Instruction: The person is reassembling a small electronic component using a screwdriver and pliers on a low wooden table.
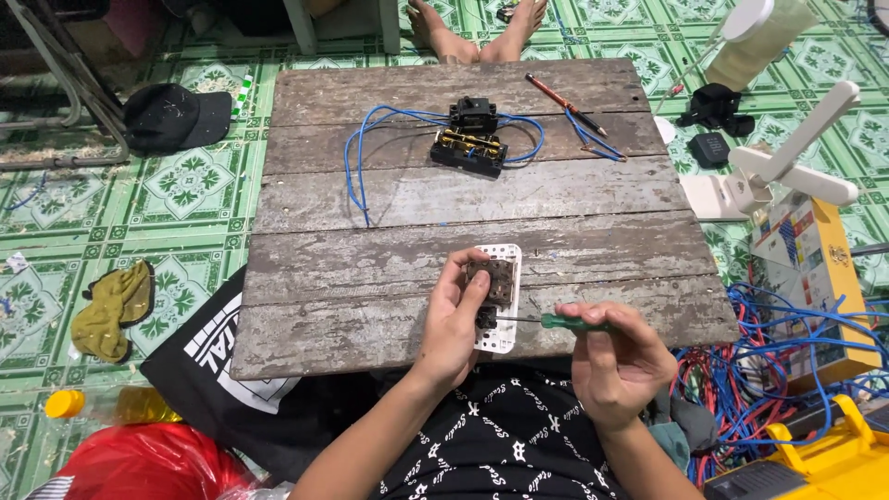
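A white plastic switch plate [501, 298], face down with its dark switch modules showing, is lying at the near edge of a weathered plank board [482, 199] while a seated person is working on it. The plate looks light, rigid and rather brittle, a thing best held by its long edges and not by the small modules clipped into it. The left hand [454, 319] is curling around the plate's left side, fingers [478, 294] closed over the edge and touching the lower module, pinning the piece flat against the wood. The right hand [616, 356] is gripping a green-handled screwdriver [556, 322], fingers wrapped tight around the handle, its thin shaft running level to the left and its tip meeting the module just beside the left fingertips. Farther up the board, a black electrical block [470, 139] with brass terminals is sitting amid loops of blue wire [363, 157], and a red-and-black pencil-like tool [565, 104] is lying near the far right corner. A black cap [176, 116] is resting on the green tiled floor to the left, and a tangle of blue and red cable [778, 361] is spilling beside a yellow box on the right.
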